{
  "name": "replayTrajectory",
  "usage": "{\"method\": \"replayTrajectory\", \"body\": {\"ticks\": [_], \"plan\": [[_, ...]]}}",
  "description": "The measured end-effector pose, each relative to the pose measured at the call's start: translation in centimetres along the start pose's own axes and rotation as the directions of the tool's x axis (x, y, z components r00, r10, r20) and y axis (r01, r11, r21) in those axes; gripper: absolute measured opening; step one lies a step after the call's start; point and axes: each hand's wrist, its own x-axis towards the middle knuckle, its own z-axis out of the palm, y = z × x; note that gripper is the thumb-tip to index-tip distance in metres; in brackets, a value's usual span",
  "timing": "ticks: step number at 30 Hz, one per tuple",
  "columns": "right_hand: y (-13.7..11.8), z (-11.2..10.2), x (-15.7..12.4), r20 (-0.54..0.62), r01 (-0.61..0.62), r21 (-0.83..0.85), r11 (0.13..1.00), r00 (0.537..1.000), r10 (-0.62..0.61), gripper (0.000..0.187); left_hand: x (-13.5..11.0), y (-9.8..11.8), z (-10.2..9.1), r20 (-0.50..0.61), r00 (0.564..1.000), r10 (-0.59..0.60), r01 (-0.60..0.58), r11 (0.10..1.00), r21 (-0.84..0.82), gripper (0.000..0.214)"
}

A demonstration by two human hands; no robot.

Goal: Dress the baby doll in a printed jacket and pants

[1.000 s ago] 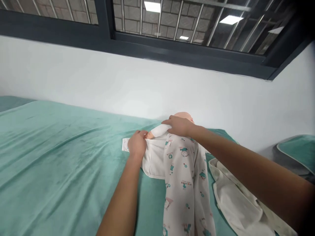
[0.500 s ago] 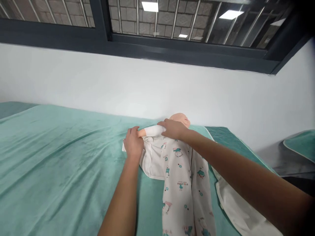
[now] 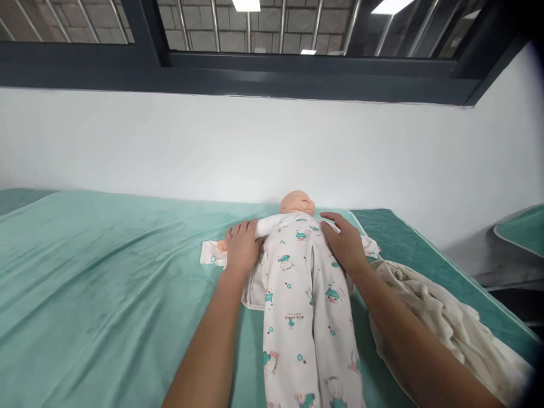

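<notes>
A baby doll lies on its back with its head by the wall. White clothing printed with green and pink figures covers its body and legs. My left hand is closed over the doll's arm, between the white upper sleeve and the small doll hand, which rests by a printed cuff. On the other side, my right hand rests against the doll's shoulder and side, thumb and fingers apart. Another printed sleeve end sticks out beyond it.
A green cover spreads under the doll. A crumpled cream cloth lies at the right, partly behind my right forearm. The white wall and a dark window frame stand at the back.
My right hand has moved from the doll's raised sleeve across to its other side. The arm under my left hand is lower, and the view has shifted, showing more of the doll's head.
</notes>
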Motion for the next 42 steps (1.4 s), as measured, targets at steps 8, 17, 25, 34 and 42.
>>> {"method": "replayTrajectory", "body": {"ticks": [8,17,25,34,42], "plan": [[4.8,0.7,-0.1,0.046,0.040,-0.257,0.966,0.999,-0.029,0.043,0.7,0.7,0.2,-0.038,0.998,-0.056,0.060,0.992,0.111,0.041],[5.1,-0.5,0.6,-0.032,-0.071,-0.366,0.928,0.997,0.063,0.044,0.7,-0.2,0.5,-0.072,0.990,-0.121,0.129,0.984,0.120,0.041],[5.0,0.7,0.3,-0.060,-0.209,-0.322,0.924,0.978,0.200,0.035,0.4,-0.2,-0.6,-0.027,0.982,-0.185,0.186,0.982,0.019,0.047],[6.1,0.8,0.6,-0.203,-0.331,-0.190,0.925,0.935,0.293,0.023,-0.8,7.7,-6.0,0.045,0.999,0.016,0.010,0.856,-0.517,0.032],[6.7,-0.4,1.2,-0.303,-0.399,0.093,0.912,0.861,0.408,0.016,5.2,15.6,-3.7,0.440,0.774,0.455,-0.458,0.882,-0.107,0.033]]}}
